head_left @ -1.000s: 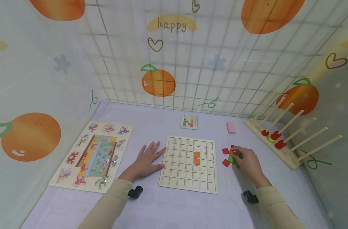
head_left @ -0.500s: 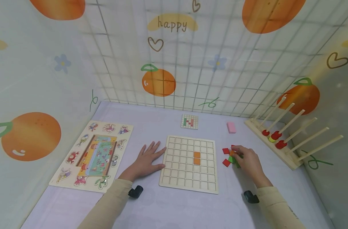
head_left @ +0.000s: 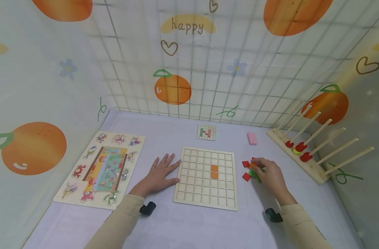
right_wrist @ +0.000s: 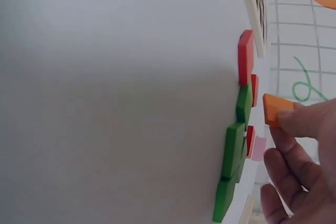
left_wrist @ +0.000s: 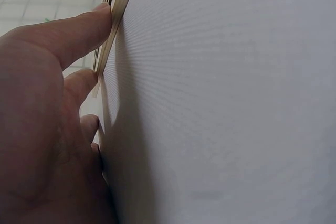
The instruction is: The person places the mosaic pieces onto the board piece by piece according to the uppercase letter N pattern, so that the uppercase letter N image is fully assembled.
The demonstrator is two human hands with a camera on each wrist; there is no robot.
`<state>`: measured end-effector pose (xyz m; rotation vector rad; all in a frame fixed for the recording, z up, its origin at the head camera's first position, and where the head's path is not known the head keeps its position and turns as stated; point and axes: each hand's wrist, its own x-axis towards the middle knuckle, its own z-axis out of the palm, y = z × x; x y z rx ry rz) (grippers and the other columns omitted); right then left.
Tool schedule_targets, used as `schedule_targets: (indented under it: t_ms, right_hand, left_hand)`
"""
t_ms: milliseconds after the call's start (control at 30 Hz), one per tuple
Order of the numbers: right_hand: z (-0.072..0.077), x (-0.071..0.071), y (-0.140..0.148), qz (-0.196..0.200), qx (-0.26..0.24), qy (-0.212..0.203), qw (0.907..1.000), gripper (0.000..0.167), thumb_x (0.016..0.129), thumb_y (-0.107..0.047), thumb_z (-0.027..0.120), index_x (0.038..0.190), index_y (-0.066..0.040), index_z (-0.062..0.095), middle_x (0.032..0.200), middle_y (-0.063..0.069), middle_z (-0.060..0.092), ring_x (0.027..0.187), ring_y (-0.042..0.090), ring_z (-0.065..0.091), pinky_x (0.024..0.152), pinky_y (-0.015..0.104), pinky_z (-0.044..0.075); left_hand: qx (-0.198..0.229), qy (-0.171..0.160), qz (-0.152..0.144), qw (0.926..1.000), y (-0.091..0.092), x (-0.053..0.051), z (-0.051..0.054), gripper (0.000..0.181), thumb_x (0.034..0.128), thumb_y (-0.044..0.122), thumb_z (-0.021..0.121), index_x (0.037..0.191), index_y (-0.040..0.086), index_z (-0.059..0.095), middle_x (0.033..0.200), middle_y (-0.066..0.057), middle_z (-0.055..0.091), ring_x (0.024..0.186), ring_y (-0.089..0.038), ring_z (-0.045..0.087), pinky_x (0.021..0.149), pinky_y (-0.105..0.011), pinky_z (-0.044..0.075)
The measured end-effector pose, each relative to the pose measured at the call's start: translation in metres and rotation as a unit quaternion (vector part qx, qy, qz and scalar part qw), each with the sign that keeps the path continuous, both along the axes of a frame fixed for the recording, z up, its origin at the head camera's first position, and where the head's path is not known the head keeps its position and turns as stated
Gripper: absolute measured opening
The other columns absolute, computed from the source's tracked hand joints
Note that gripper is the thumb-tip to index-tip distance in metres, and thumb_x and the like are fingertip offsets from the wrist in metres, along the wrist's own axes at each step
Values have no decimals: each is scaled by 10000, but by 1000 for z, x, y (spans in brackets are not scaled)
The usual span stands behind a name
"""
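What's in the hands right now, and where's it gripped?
Right hand pinches an orange tile near one edge; left hand holds nothing.

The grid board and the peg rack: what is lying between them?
In the head view, red tiles and green tiles lie there, next to the right hand pinching an orange tile; a pink block lies farther back.

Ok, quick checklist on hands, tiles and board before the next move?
1. Right hand pinches the orange tile: ok.
2. Left hand touches the board's left edge: ok.
3. Card uncovered, behind the board: ok.
4. Two placed tiles in neighbouring cells, one column: ok.
5. Those two fully seated: cannot tell, too small.
6. Green tiles spread out for picking: not ok, bunched together.
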<state>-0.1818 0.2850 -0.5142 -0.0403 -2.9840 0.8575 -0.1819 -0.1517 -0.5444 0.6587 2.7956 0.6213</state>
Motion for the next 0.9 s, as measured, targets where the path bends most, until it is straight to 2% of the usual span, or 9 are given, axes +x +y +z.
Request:
schedule_targets:
  t_ms: [167, 300, 433, 600, 733, 900]
  right_hand:
    - [3, 3, -4, 73, -147, 32, 9999, 298, 972, -105, 707, 1264, -55, 669, 1159, 172, 700, 1089, 355, 591, 947, 535, 549]
    - [5, 6, -9, 139, -159, 55, 9998, 265, 969, -129, 717, 1229, -85, 693, 1121, 165, 708, 1025, 338, 606, 807, 441, 593]
    - [7, 8, -15, 235, -216, 26, 9995, 238, 950, -141, 742, 1179, -84, 711, 1035, 143, 719, 938, 305, 601, 687, 336, 542]
    - [8, 12, -22, 347, -311, -60, 9989, 234, 932, -155, 764, 1154, -96, 719, 963, 72, 713, 902, 260, 601, 717, 330, 540]
    - [7, 15, -29, 444, -502, -201, 9975, 216, 937, -182, 762, 1145, -137, 726, 903, 8, 705, 831, 211, 599, 681, 311, 530]
    - [9, 20, -38, 562, -682, -284, 9957, 209, 939, -184, 759, 1146, -168, 732, 928, -6, 698, 840, 192, 611, 676, 304, 537]
  left_hand:
    - [4, -6, -19, 10000, 0, 0, 1, 773, 963, 598, 579, 1612, 268, 318, 1707, -60, 108, 1572, -294, 1, 1250, -545, -60]
    - [7, -11, -30, 10000, 0, 0, 1, 772, 966, 596, 579, 1612, 267, 318, 1707, -59, 106, 1572, -296, 2, 1250, -548, -58]
    - [19, -24, -27, 10000, 0, 1, 2, 768, 967, 592, 581, 1611, 266, 320, 1707, -62, 106, 1572, -299, 2, 1249, -551, -61]
    - [-10, -33, -1, 10000, 0, 0, 2, 767, 967, 595, 578, 1612, 271, 317, 1708, -60, 102, 1573, -295, -4, 1249, -548, -65]
    - [-2, -41, 19, 10000, 0, 1, 2, 768, 965, 595, 580, 1611, 272, 320, 1708, -58, 103, 1573, -292, -4, 1249, -545, -67]
    - [0, -35, 22, 10000, 0, 1, 2, 769, 964, 594, 584, 1610, 269, 324, 1707, -55, 105, 1573, -292, 0, 1250, -547, -62]
